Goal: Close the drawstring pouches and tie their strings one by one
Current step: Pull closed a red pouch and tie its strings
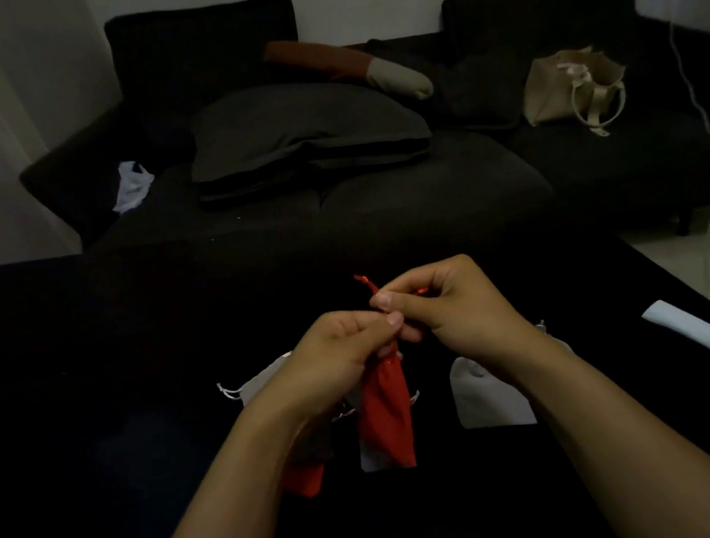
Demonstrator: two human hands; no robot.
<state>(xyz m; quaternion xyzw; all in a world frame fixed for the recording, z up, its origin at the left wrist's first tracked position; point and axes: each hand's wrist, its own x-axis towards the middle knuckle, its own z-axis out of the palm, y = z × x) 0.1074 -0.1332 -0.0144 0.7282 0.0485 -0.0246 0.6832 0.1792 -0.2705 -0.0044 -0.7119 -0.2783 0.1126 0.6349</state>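
The room around me is dim, and the black desk (87,401) swallows almost all detail, so its surface reads as one flat dark mass. A faint bluish glare sits at its near left corner. My hands (398,322) and forearms are the best-lit parts, evenly and softly, with no hard shadows. The dark sofa (334,207) loses its texture in murk. Edges bow outward from the wide lens, and everything looks slightly soft and grainy.
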